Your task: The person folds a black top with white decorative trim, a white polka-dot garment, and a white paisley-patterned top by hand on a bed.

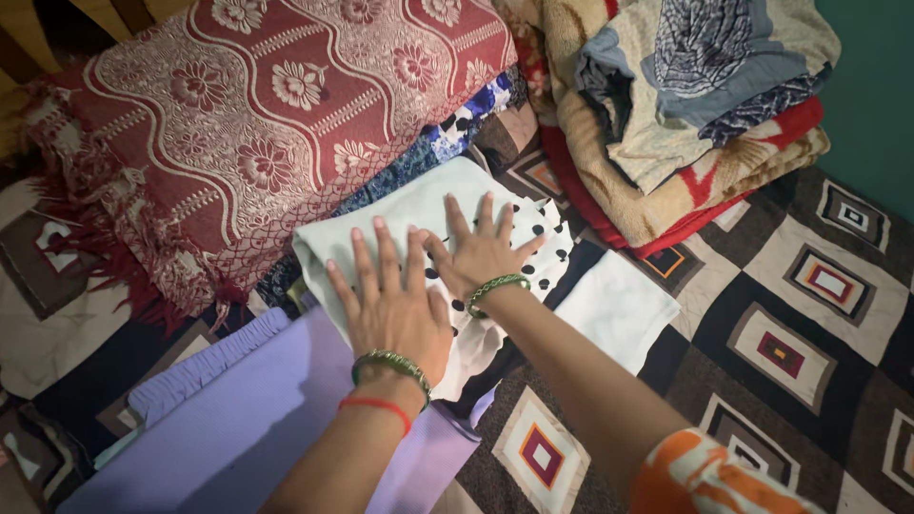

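Polka-dot cloth (533, 262) | left hand (390, 309), right hand (481, 252) flat, fingers spread, gripping nothing | press evenly, smooth outward toward bedspread (809, 333) edge

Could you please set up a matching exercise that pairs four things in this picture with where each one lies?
Things:
1. polka-dot cloth
2. red flowered blanket
3. lilac cloth
4. white folded cloth

Places:
A. upper left, draped over a pile
B. under the right hand, flat with fingers spread
C. to the right of the right forearm, on the patterned cover
D. bottom left, running under the left hand

Pairs: 1-B, 2-A, 3-D, 4-C
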